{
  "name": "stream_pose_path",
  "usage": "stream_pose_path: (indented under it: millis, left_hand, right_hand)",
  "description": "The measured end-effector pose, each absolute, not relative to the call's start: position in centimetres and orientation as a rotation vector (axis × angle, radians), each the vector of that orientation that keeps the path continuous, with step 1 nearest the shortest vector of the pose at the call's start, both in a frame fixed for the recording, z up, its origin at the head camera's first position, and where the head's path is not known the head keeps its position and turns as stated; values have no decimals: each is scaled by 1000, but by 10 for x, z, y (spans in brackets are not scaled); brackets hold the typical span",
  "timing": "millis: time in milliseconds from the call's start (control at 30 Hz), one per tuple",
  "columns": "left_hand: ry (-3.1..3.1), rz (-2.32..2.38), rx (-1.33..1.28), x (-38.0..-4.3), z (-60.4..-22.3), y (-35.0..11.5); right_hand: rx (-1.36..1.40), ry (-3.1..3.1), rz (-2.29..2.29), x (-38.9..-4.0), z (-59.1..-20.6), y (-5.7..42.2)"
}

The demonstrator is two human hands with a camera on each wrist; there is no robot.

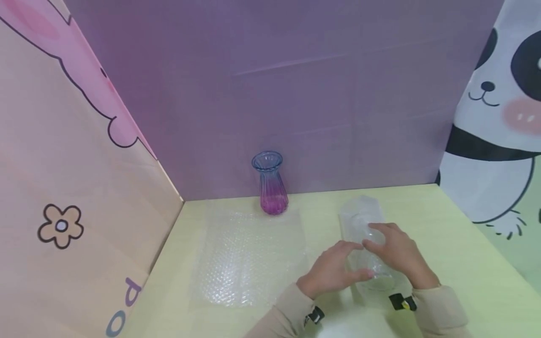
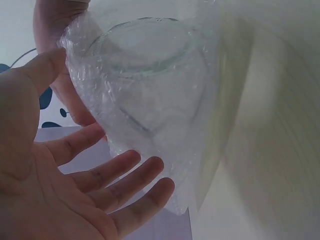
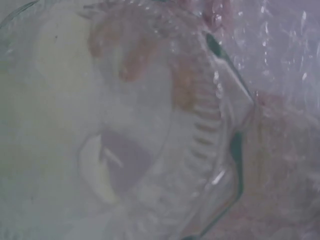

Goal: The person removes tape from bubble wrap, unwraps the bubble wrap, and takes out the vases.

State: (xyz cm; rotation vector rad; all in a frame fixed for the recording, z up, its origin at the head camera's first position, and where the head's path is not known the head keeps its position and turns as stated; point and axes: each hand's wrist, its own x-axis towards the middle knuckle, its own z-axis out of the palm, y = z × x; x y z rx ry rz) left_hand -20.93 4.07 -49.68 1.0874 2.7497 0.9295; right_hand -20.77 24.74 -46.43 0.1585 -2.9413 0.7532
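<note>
A clear glass vase (image 1: 382, 283) lies inside a sleeve of bubble wrap (image 1: 361, 206) at the right of the table. Its scalloped, green-tinted rim (image 3: 238, 150) faces the right wrist camera, and fingers show blurred through the glass. My right hand (image 1: 399, 251) curves over the wrapped vase from the right and grips it. On the near left side, my left hand (image 1: 334, 270) has its fingers spread and loosely bent. In the left wrist view those fingers (image 2: 125, 177) lie along the wrap's edge, palm apart from it.
A flat sheet of bubble wrap (image 1: 249, 258) covers the table's left middle. Behind it, a blue-to-pink glass vase (image 1: 272, 188) stands upright near the purple back wall (image 1: 296, 94). Printed panels with a flower (image 1: 61, 226) and a panda (image 1: 486, 178) flank the table.
</note>
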Motion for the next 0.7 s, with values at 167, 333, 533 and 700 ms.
stream_pose_path:
  millis: [167,333,533,700]
  left_hand:
    - [2757,884,1160,-207,-497,42]
    - [2768,814,1217,-205,-498,43]
    - [2779,758,1197,-203,-499,44]
    - [2789,709,1166,-200,-497,45]
  right_hand:
    - [148,-2940,748,-208,-465,250]
    - [135,-2944,745,-207,-465,254]
    - [123,-2940,745,-208,-466,258]
    - [143,-2926,726,-207,-466,260]
